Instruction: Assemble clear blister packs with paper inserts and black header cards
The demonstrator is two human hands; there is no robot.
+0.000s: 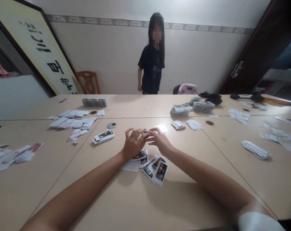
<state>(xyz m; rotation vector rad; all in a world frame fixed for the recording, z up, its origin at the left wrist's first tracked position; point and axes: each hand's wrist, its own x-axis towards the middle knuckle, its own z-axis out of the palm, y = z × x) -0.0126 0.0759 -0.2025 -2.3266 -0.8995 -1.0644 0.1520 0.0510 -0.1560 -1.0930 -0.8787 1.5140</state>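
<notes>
My left hand (135, 143) and my right hand (160, 141) meet above the middle of the table. Their fingertips pinch a small photo card (145, 131), mostly covered by the fingers. Just beyond my right fingers lies something shiny (162, 128), too glared to make out. Below the hands, white-bordered photo cards (161, 171) with dark pictures lie fanned out. More of these cards (139, 155) overlap under my left wrist, with a plain white card (131, 166) beside them. To the left rests a stack of photo cards (103, 136), picture side up.
Stacked card bundles (95, 102) stand at the back left, further bundles (181, 109) at the back right. White slips (70, 123) are strewn left, and a white stack (255, 149) lies right. A person (151, 67) stands behind the table (196, 205).
</notes>
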